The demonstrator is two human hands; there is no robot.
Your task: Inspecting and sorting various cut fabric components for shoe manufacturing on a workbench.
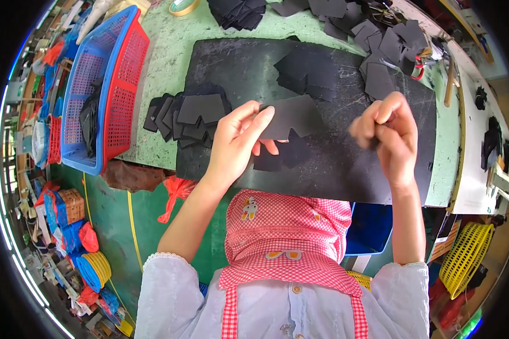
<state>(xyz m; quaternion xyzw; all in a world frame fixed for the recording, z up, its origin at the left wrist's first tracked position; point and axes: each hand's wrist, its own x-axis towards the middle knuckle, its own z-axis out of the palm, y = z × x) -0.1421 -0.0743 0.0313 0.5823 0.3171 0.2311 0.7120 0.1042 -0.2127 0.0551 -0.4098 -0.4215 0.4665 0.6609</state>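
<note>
The notched black piece (298, 116) is positioned above the black mat (350, 175), pinched at its left edge by the left hand (238, 135), whose off-centre grip could let it tilt or slip, while the right hand (389, 129) is curled, its contents indeterminable through blur.

Held blk pc (298, 117) looks matt, smth; mat (229, 62) scuffed w/ sheen.
</note>
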